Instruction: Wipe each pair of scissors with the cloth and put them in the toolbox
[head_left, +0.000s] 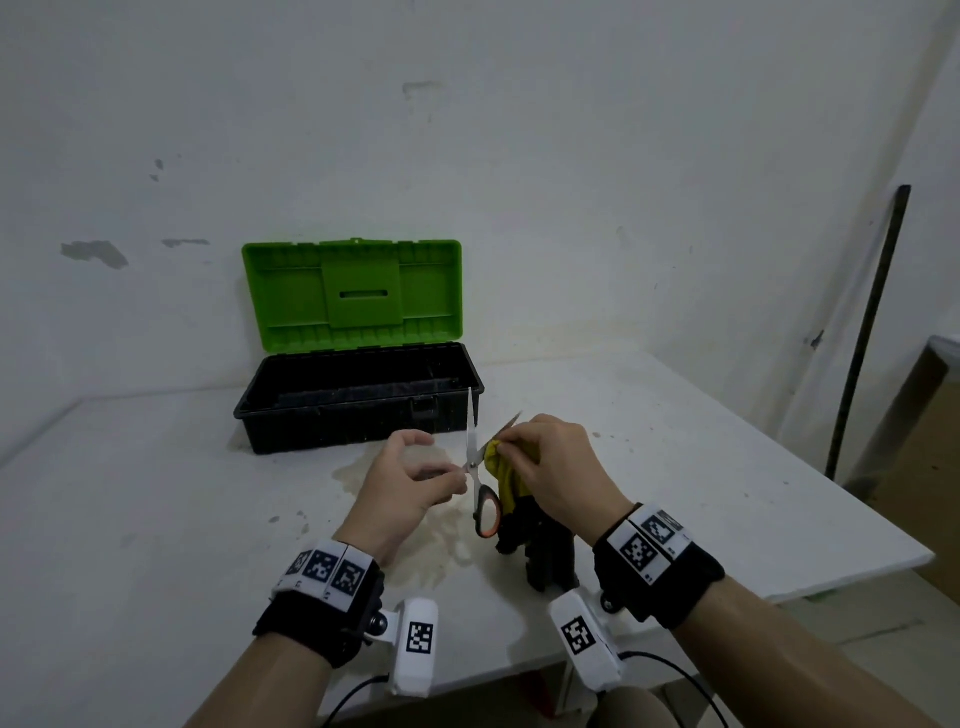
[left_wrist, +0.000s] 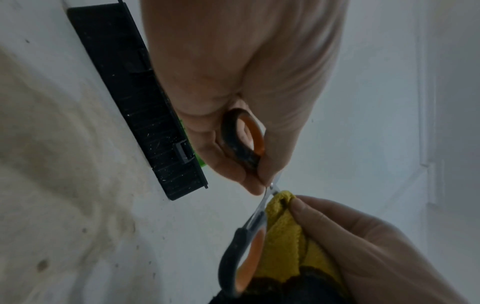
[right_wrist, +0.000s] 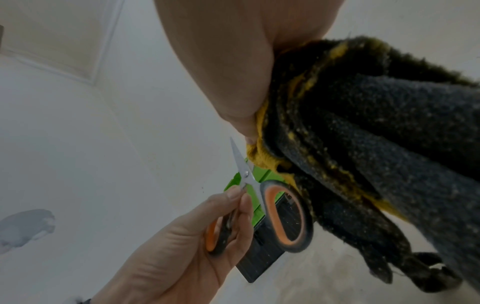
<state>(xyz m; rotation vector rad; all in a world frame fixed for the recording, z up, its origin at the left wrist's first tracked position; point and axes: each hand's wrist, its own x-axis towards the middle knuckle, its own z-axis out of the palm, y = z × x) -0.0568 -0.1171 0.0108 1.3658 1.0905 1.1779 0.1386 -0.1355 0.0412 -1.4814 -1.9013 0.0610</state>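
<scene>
One pair of scissors (head_left: 472, 462) with black-and-orange handles is held above the white table, blades spread apart. My left hand (head_left: 460, 475) grips one handle loop (left_wrist: 242, 135), thumb and fingers near the pivot. The other loop (head_left: 488, 517) hangs free. My right hand (head_left: 506, 447) pinches a yellow-and-dark cloth (head_left: 506, 483) around one blade, close to the pivot (right_wrist: 245, 174). The rest of the cloth (right_wrist: 363, 144) hangs below that hand. The toolbox (head_left: 337, 426) stands open just behind, black base and raised green lid (head_left: 353, 291); I see no scissors in the visible part of its inside.
A brownish stain (head_left: 358, 473) marks the table under my hands. The table's right edge (head_left: 831, 499) runs diagonally. A dark pole (head_left: 867, 332) leans on the wall at the right, beside a cardboard box (head_left: 930, 395).
</scene>
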